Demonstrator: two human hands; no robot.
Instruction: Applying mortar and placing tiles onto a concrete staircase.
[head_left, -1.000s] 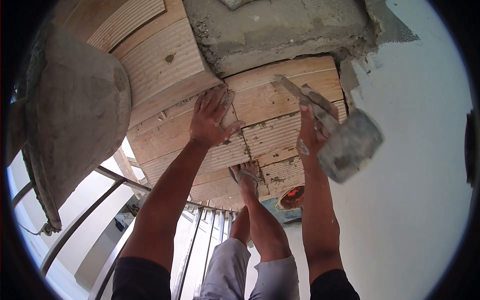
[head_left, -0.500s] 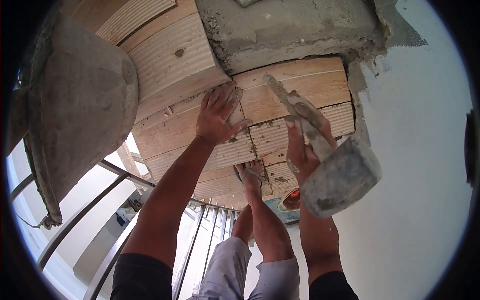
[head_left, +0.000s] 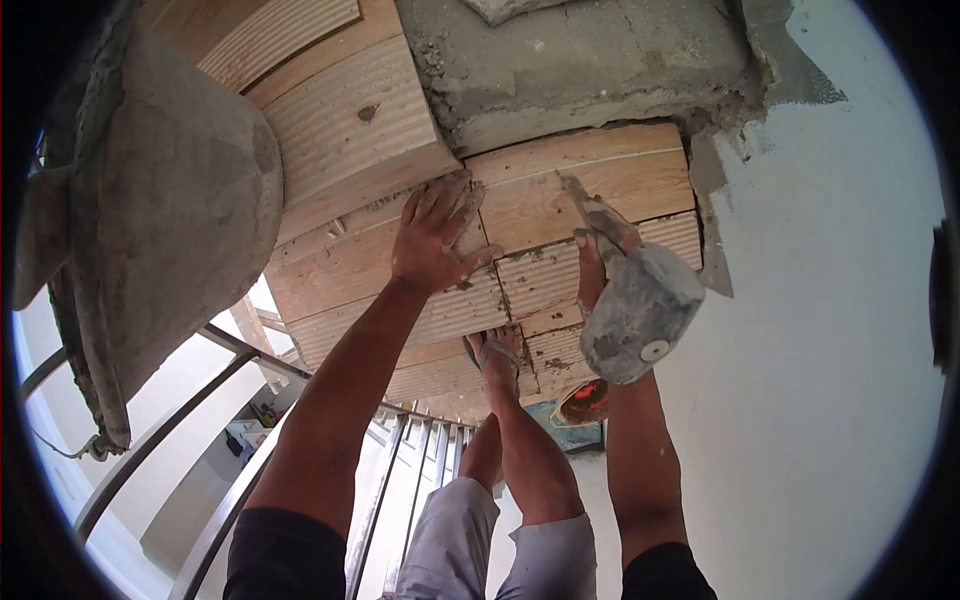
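While the left hand (head_left: 430, 240) lies, fingers spread, on tiles (head_left: 570, 195), right fingers (head_left: 591, 268) curled round a mallet (head_left: 642, 312) (scuffed grey), rough cement (head_left: 590, 55), pale wall (head_left: 830, 300), railing (head_left: 230, 341).

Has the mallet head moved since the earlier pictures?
Yes: judged against the white wall, the mallet head has shifted left, away from it.

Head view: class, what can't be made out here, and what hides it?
All in the head view:
Right hand: largely hidden behind the head of the mallet.
Left hand: palm hidden, facing down on the tiles.
Grey tub: inside hidden by its own wall.
Objects at lower left: too small to identify.
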